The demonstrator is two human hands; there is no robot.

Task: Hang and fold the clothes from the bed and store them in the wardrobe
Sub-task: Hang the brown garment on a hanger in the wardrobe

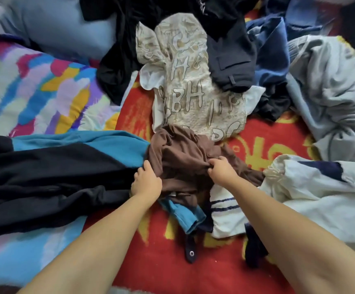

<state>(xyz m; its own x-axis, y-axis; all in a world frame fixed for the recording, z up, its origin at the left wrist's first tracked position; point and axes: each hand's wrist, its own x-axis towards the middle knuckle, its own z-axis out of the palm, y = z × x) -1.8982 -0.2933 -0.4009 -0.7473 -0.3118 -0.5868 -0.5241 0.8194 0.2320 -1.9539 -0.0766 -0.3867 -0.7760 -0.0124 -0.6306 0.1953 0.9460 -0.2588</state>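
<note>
A crumpled brown garment point(183, 158) lies in the middle of the bed on a red and yellow blanket point(274, 143). My left hand point(145, 182) grips its left edge with curled fingers. My right hand point(221, 169) pinches a bunched fold on its right side. Beyond it lies a beige garment with letter print point(189, 85). A black and teal garment point(55, 166) stretches out to the left, touching the brown one.
Black clothes point(151, 28) and dark trousers point(231, 60) are heaped at the back, blue denim point(271, 49) and a grey garment point(331, 92) at the right. A white garment with drawstring point(312, 192) and a striped white piece point(227, 217) lie near my right arm. A multicoloured cover point(34, 90) lies left.
</note>
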